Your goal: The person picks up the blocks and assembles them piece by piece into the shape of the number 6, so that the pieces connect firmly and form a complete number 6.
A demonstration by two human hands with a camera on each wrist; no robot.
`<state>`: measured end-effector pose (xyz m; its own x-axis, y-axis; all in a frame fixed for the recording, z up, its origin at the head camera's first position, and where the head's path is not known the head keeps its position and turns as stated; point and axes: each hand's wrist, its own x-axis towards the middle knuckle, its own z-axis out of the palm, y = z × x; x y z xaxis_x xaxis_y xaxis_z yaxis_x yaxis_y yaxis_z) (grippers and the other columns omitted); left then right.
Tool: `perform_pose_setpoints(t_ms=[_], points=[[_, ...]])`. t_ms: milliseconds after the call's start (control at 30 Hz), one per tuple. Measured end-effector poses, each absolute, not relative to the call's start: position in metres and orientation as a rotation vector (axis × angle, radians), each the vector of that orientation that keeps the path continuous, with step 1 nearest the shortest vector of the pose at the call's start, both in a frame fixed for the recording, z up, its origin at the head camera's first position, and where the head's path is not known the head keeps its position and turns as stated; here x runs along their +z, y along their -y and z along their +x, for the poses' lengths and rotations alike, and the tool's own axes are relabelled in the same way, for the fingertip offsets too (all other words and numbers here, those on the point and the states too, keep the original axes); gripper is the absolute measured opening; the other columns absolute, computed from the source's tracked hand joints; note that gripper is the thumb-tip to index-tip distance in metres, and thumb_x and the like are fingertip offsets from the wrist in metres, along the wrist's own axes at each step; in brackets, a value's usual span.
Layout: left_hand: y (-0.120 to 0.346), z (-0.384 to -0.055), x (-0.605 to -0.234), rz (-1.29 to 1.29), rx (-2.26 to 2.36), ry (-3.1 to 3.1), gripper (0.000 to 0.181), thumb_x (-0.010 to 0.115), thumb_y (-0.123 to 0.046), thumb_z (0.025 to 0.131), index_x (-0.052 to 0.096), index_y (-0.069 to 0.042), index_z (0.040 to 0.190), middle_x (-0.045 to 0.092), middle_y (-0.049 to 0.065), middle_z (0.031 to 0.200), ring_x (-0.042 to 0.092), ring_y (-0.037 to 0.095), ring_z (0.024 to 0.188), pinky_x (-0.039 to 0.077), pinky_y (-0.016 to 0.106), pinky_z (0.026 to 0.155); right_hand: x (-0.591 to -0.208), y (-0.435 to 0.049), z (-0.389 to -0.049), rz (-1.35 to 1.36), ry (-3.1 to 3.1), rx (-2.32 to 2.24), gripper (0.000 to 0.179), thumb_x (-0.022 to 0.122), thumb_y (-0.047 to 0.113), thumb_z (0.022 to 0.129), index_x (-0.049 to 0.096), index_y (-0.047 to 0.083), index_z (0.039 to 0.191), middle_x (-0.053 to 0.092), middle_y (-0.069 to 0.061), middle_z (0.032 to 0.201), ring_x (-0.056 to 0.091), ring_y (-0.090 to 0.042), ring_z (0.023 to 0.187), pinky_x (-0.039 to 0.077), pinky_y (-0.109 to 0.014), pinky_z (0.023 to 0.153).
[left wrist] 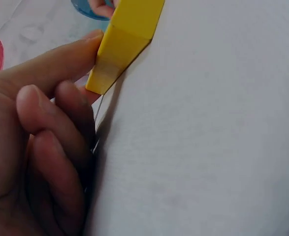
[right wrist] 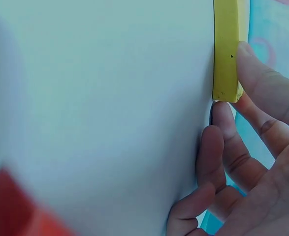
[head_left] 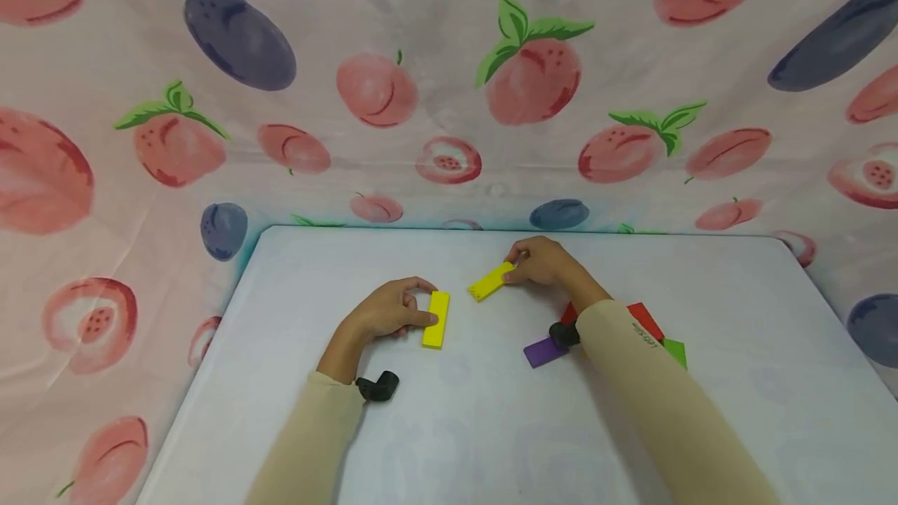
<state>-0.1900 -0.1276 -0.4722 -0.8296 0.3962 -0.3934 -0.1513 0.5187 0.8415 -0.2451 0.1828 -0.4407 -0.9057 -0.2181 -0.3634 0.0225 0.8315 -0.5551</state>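
Note:
My left hand [head_left: 386,309] has its thumb and index finger on a flat yellow block [head_left: 436,319] that stands almost lengthwise on the white table; in the left wrist view the fingertips pinch this yellow block [left wrist: 119,46] and the other fingers are curled below. To the right, my right hand [head_left: 543,262] pinches the near end of a second yellow block [head_left: 489,281], which slants down to the left. The right wrist view shows thumb and fingers on this second block [right wrist: 226,54]. A gap separates the two yellow blocks.
Beneath and beside the right forearm lie a purple block [head_left: 544,351], a red block [head_left: 645,321] and a green block [head_left: 676,351], partly hidden by the sleeve. The white table [head_left: 456,427] ends at a fruit-patterned cloth [head_left: 449,84].

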Motion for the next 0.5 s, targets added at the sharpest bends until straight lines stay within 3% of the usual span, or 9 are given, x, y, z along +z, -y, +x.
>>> perform_pose_setpoints(t_ms=[300, 500], points=[[0.130, -0.190, -0.476, 0.268, 1.310, -2.206, 0.052, 0.084, -0.029, 0.085, 0.062, -0.025, 0.132, 0.058, 0.001, 0.067, 0.049, 0.015, 0.049, 0.036, 0.025, 0.049, -0.442, -0.160, -0.251, -0.071, -2.569, -0.776, 0.031, 0.082, 0.033, 0.086, 0.072, 0.019, 0.112, 0.064, -0.007, 0.103, 0.055, -0.024, 0.090, 0.045, -0.032, 0.078], [0.135, -0.188, -0.475, 0.326, 1.352, -2.237, 0.057, 0.084, -0.024, 0.086, 0.061, -0.022, 0.138, 0.067, 0.005, 0.080, 0.061, 0.017, 0.059, 0.051, 0.028, 0.062, -0.441, -0.158, -0.255, -0.006, -2.554, -0.783, 0.031, 0.083, 0.031, 0.085, 0.073, 0.019, 0.111, 0.064, -0.009, 0.109, 0.054, -0.025, 0.093, 0.044, -0.032, 0.079]])
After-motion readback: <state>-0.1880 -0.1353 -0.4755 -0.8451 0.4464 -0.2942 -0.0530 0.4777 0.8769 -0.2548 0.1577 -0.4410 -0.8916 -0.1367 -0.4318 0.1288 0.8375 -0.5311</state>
